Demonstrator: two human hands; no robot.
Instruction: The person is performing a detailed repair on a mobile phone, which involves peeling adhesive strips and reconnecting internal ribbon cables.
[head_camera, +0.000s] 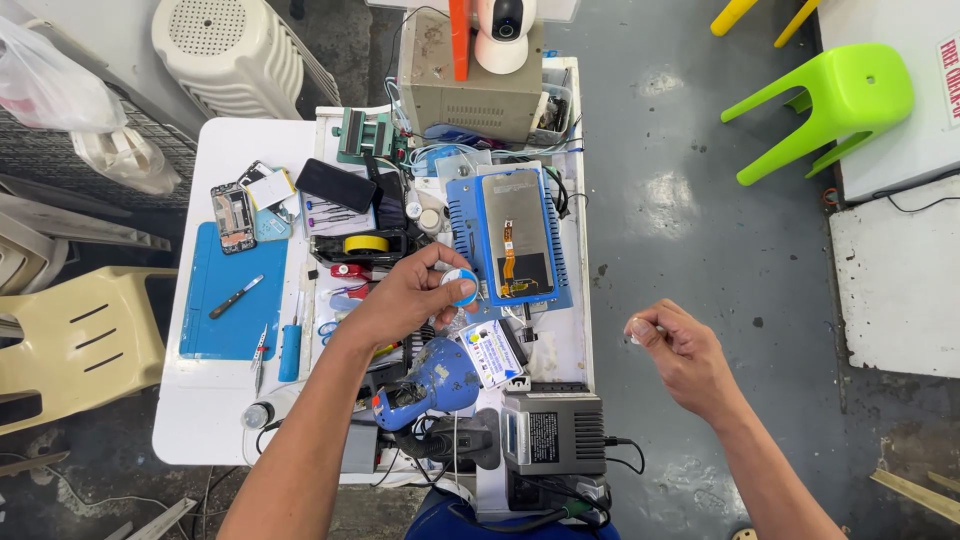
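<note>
From the head camera, the left hand (405, 295) is clamped on a small blue-and-white tape roll (462, 284) above the crowded white table (215, 420), just beside the blue heating plate (465, 235), while the right hand (680, 350) hangs pinched shut past the table's right edge, over open grey floor (700, 200). One phone screen (517, 232) lies on that plate, one blue mat (225, 310) sits left, and one green stool (830, 100) stands well apart; whether the right fingers hold anything I cannot tell.

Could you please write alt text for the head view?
The left hand holds a small blue-and-white tape roll above a cluttered white workbench, beside a phone screen panel on a blue mat. The right hand, pinched, hovers over grey floor.
</note>
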